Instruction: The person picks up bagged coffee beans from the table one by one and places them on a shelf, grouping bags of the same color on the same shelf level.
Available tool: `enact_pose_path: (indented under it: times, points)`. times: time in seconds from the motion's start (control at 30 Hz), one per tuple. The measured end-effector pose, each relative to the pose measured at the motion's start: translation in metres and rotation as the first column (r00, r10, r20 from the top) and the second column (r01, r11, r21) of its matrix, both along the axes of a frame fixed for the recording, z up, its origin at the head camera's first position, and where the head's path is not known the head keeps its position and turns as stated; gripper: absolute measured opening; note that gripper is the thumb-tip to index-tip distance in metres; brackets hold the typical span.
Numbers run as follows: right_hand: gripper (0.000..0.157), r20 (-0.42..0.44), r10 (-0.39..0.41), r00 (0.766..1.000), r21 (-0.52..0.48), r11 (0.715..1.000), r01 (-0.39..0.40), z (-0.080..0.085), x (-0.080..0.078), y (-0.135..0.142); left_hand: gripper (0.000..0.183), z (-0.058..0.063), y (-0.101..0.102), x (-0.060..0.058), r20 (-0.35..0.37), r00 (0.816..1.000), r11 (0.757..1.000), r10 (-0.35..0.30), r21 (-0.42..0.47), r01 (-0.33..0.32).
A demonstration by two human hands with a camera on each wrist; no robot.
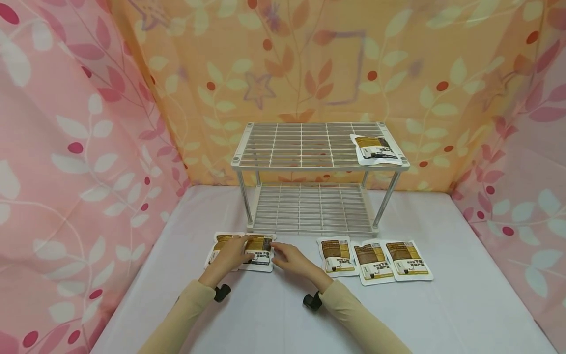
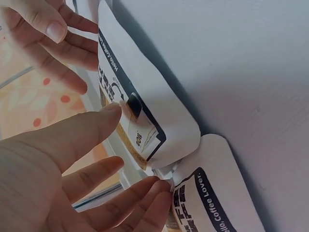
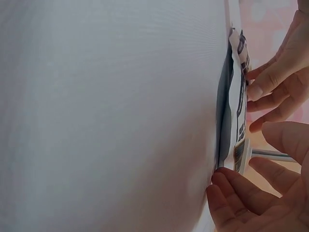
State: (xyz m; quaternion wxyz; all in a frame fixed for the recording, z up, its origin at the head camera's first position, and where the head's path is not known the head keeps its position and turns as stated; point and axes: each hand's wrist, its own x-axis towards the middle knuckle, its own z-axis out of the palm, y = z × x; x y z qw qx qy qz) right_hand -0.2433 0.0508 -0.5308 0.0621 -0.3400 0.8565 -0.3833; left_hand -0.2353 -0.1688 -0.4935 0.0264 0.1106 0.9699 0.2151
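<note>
Two flat white coffee pouches with brown-and-gold labels lie side by side on the table at front left. My left hand [image 1: 231, 254] lies over where they meet, covering part of the left pouch [image 1: 219, 242]. Its thumb touches the label of the right pouch [image 1: 261, 259], while its fingers reach down at that pouch's left edge, as the left wrist view shows. My right hand [image 1: 292, 259] is at the same pouch's right edge, fingertips [image 3: 227, 181] touching the edge near the tabletop and thumb raised off it. Neither hand is gripping the pouch.
Behind the hands stands a two-tier white wire rack [image 1: 300, 145] with metal legs. One pouch [image 1: 376, 149] lies on its top shelf at the right. Three more pouches [image 1: 373, 260] lie in a row on the table at front right. Patterned curtains [image 1: 300, 64] enclose the table.
</note>
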Motion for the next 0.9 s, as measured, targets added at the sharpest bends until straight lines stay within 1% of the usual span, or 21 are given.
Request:
enact_pose_path:
  times: [0.17,0.27,0.4,0.57,0.7,0.9]
  points:
    - [0.048,0.026,-0.010,1.000,-0.020,1.000,0.010,-0.002,0.002,-0.002,0.056,-0.004,0.000,-0.001,-0.004,1.000,1.000,0.000,0.016,0.000]
    - [0.049,0.013,-0.022,1.000,-0.024,0.999,0.022,-0.004,0.004,-0.003,0.057,-0.007,0.000,-0.002,-0.003,1.000,0.999,0.000,0.039,0.000]
    - [0.054,-0.016,-0.058,0.998,-0.025,0.998,0.057,-0.007,0.006,-0.004,0.059,-0.008,0.001,-0.002,0.000,1.000,0.996,-0.007,0.088,0.007]
    - [0.060,0.004,-0.115,0.993,-0.053,0.992,0.115,-0.008,0.007,-0.006,0.059,-0.008,0.004,0.001,-0.023,1.000,0.991,-0.021,0.128,0.024]
    - [0.063,0.021,-0.156,0.988,-0.057,0.986,0.157,-0.007,0.009,-0.005,0.060,-0.009,0.007,0.002,-0.042,0.999,0.985,-0.017,0.170,0.024]
    - [0.067,0.015,-0.186,0.982,-0.053,0.981,0.186,-0.002,0.011,0.000,0.059,-0.011,0.013,0.003,-0.085,0.996,0.970,-0.004,0.242,0.025]
